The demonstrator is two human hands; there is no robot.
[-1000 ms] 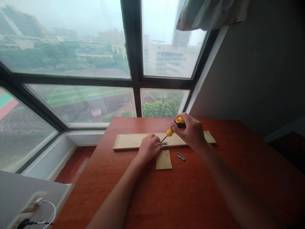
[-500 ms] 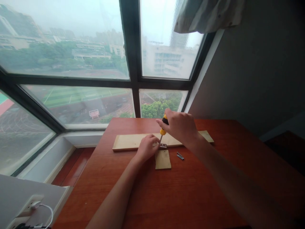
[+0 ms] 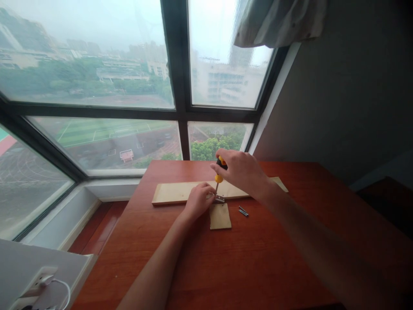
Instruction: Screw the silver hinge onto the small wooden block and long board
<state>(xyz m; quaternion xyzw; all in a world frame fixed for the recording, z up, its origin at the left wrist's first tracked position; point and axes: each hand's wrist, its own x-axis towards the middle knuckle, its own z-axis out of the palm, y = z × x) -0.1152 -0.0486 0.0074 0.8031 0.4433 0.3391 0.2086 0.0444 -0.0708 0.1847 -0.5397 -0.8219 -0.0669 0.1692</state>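
My right hand is wrapped round the handle of a yellow and black screwdriver. Its shaft slants down to a small metal hinge at the near edge of a long pale wooden board. Fingers of my left hand are closed at the hinge's left end, beside the screwdriver tip; whether a screw is between them is hidden. Just in front of the hinge lies a small square wooden piece. Several loose screws rest to its right.
Everything lies on a reddish-brown wooden table. Large windows with a dark frame stand behind it. At lower left, a white cable is plugged into a wall socket. A curtain hangs at the upper right.
My right hand and the screwdriver handle have shifted slightly left, so the screwdriver is a bit more upright. The hinge sits a little more tilted. My left hand has stayed almost still.
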